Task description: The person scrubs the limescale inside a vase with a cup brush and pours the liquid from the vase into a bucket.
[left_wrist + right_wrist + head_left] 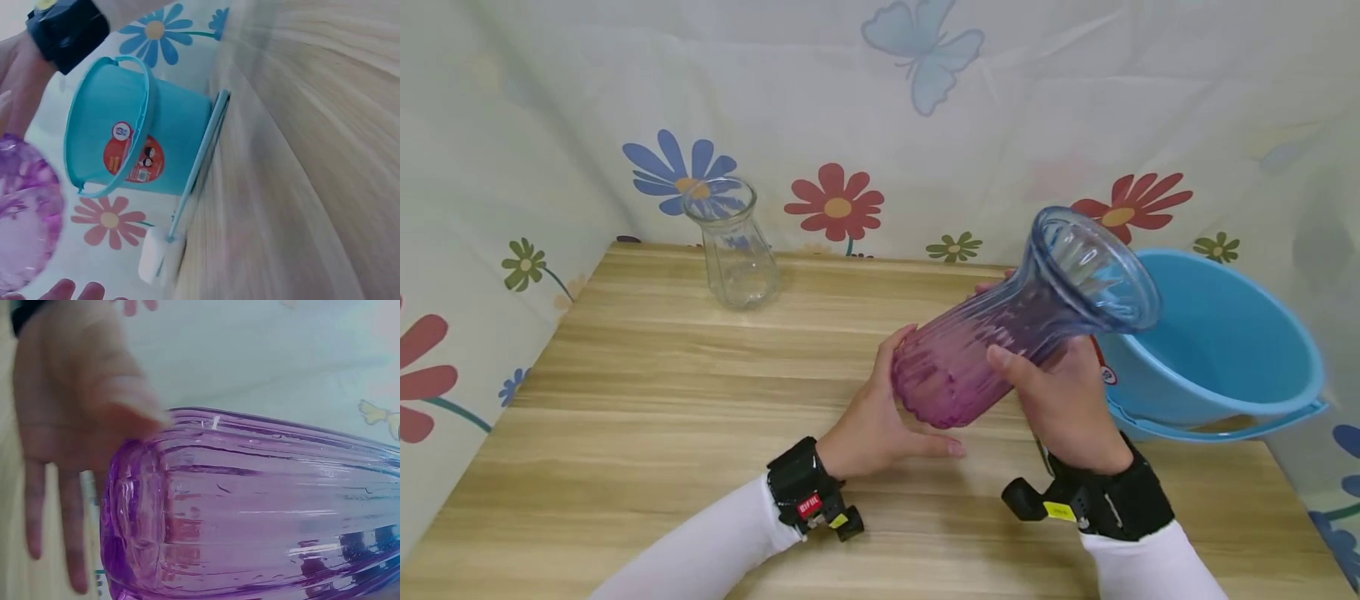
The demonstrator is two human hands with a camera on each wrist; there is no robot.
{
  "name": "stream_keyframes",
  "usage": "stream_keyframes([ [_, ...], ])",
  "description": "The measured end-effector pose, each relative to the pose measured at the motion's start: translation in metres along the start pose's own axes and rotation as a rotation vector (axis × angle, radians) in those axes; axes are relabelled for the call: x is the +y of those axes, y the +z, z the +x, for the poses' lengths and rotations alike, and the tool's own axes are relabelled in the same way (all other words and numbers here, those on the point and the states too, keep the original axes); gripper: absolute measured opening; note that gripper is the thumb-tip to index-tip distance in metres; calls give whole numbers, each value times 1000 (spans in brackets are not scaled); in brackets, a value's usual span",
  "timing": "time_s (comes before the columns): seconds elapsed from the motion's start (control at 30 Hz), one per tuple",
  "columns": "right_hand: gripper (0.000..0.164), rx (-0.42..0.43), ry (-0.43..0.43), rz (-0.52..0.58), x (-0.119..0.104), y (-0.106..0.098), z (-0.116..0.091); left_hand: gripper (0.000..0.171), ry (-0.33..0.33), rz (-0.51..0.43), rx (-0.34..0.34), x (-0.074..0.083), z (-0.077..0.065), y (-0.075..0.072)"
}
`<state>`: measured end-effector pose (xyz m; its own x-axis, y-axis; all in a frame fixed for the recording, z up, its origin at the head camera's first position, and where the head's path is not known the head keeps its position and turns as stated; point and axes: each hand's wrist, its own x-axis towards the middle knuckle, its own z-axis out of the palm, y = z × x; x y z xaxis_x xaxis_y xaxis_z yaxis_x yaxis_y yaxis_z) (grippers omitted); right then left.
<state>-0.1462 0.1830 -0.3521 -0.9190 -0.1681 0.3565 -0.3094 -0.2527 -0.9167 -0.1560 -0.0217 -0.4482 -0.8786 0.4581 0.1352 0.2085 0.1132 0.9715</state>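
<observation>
A ribbed glass vase [985,350], purple at its base and blue at its flared mouth, is tilted above the table with its mouth up to the right. My right hand [1067,400] grips it round the middle, thumb across the near side. At the base end is my left hand [880,417], its thumb spread away from the glass. The right wrist view shows straight, parted fingers on that left hand [69,437] beside the vase's purple base [134,519]. Seen from the left wrist, the round purple base [28,215] faces the camera.
A blue bucket [1217,350] with its handle lowered stands at the right. In the left wrist view a brush with a white head [156,253] and pale blue handle lies beside it. A clear glass vase [741,258] stands at the back left of the wooden table [625,400].
</observation>
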Motion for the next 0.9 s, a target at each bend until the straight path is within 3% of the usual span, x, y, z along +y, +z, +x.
stream_keyframes([
  [0.13, 68, 52, -72, 229, -9, -3, 11, 130, 69, -69, -43, 4, 10, 8],
  [0.3, 68, 41, -155, 401, -18, -9, 21, 113, 137, -177, -81, 16, 26, 18],
  [0.53, 66, 28, -202, 512, -21, -22, 26, 83, 107, -294, -132, 22, 35, 25],
  [0.63, 64, 43, -211, 522, -20, -25, 28, 86, 85, -346, -118, 24, 37, 27],
  [0.9, 64, 152, -214, 513, -12, -28, 31, 118, 84, -432, -34, 37, 41, 23],
])
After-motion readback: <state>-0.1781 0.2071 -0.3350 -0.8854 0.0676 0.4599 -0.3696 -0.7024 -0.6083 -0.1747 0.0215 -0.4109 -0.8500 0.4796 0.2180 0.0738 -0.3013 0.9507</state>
